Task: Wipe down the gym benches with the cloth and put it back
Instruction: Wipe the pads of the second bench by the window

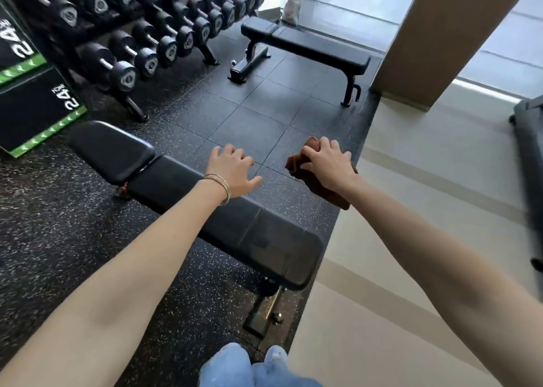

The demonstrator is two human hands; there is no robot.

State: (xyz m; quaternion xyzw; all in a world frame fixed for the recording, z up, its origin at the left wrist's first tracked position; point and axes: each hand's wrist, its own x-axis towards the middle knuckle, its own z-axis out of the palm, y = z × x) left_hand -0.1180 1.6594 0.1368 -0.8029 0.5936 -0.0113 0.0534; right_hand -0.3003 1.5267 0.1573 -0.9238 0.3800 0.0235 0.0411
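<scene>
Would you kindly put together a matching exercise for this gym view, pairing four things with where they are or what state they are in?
Things:
1. cloth
2. left hand
3. far bench
4. dumbbell rack

Places or states:
A. holds nothing, bangles on its wrist
B. across the floor, next to the pillar
C. brown, gripped by the right hand
D. upper left, beyond the near bench

Pairs: 1-C, 2-A, 3-B, 4-D
</scene>
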